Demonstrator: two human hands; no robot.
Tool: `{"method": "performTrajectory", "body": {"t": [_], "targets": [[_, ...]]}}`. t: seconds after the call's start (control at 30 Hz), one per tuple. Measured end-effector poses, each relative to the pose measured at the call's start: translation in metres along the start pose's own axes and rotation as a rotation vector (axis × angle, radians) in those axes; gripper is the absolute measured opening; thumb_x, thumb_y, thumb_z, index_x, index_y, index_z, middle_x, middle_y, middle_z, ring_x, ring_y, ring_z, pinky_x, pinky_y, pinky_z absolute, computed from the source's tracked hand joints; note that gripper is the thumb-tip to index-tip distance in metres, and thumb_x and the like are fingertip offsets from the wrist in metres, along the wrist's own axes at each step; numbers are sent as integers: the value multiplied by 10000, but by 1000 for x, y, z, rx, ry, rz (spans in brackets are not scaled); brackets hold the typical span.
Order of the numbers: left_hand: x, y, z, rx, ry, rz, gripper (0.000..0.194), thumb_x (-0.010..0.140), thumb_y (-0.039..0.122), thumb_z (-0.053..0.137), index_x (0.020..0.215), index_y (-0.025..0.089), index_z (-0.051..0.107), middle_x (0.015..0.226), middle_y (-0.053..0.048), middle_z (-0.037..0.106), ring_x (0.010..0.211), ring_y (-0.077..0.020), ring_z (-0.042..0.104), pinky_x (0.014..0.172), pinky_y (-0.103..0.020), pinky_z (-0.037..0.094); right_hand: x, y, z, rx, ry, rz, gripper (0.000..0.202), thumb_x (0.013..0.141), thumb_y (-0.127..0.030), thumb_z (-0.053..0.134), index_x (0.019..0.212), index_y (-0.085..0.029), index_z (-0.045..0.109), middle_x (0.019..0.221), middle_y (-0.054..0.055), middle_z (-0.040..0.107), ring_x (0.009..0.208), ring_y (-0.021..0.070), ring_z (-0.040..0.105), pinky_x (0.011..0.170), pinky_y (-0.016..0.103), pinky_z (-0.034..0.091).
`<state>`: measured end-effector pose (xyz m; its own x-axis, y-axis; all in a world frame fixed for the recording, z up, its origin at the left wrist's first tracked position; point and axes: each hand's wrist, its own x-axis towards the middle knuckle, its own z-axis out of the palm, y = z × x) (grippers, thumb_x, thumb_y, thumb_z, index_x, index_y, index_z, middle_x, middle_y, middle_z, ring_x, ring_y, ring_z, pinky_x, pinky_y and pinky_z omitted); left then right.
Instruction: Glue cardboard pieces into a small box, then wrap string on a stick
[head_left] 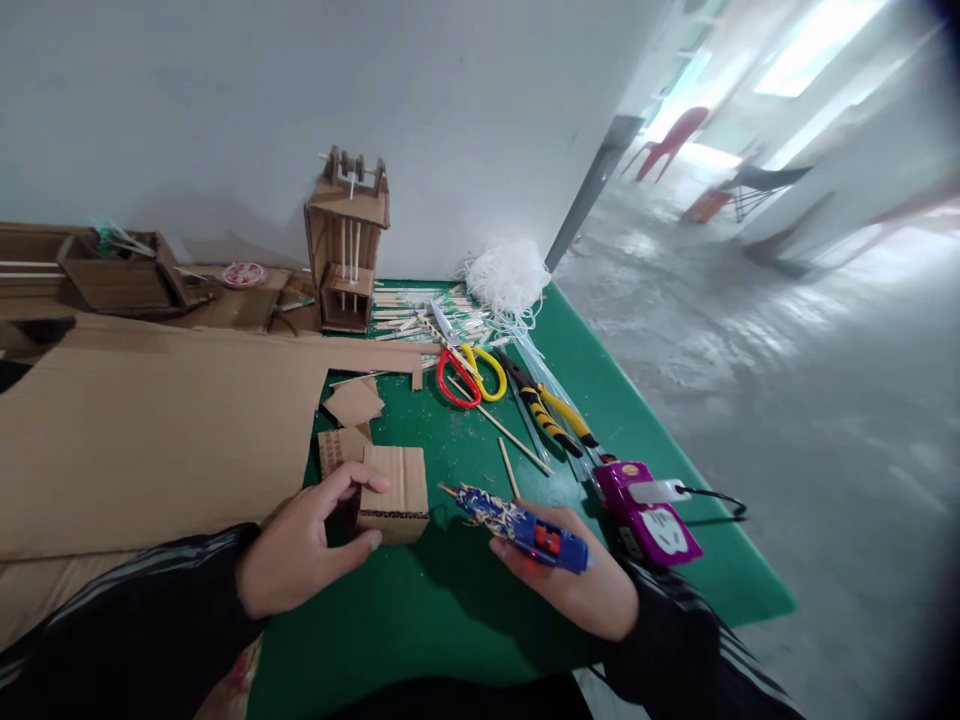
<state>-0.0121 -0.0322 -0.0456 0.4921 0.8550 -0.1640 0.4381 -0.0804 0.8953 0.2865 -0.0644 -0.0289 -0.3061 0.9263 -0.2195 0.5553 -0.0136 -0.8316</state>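
A pale wall (225,100) rises beyond the small box (394,490), and a green table (337,630) spreads beneath it. To the box's left lies a broad cardboard sheet (172,440); behind the box, near the wall, a cardboard tower (330,262) stands upright. The left hand (311,550) is at the box's left side, index finger on top and thumb against the front, gripping it. Right of the box, the right hand (577,580) has its fingers wrapped around a blue glue gun (521,527), whose nozzle points at the box, just apart from it. White string (508,282) is heaped well behind the box, to the right. A purple power strip (637,515) sits well to its right; pliers (541,405) and scissors (465,352) lie behind it, rightward. A cardboard scrap (354,403) lies just behind the box, and a thin stick (508,468) rests to its right.
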Motion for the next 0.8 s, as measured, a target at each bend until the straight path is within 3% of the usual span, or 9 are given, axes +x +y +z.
{"method": "performTrajectory", "body": {"t": [0.2, 0.47, 0.8], "targets": [[0, -2, 1, 11, 10, 4, 325, 858, 247, 586, 1146, 269, 437, 1079, -11, 621, 1005, -193, 614, 858, -297, 477, 0, -2, 0, 3, 88, 13, 271, 822, -421, 620, 689, -205, 527, 578, -20, 511, 503, 113, 431, 476, 243, 371], [2, 2, 1, -3, 60, 17, 316, 857, 241, 591, 1140, 255, 450, 1099, -29, 623, 1032, -199, 615, 879, -298, 466, -2, -2, 1, 151, -27, 79, 260, 823, -400, 627, 706, -187, 533, 614, 7, 622, 544, 140, 563, 518, 247, 455], [1, 4, 2, -41, 84, 1, 315, 860, 254, 589, 1144, 265, 454, 1122, -23, 631, 1071, -201, 610, 893, -297, 472, -6, -7, 6, 87, 3, 54, 202, 753, -388, 689, 765, -190, 649, 571, -23, 567, 516, 125, 513, 473, 222, 447]]}}
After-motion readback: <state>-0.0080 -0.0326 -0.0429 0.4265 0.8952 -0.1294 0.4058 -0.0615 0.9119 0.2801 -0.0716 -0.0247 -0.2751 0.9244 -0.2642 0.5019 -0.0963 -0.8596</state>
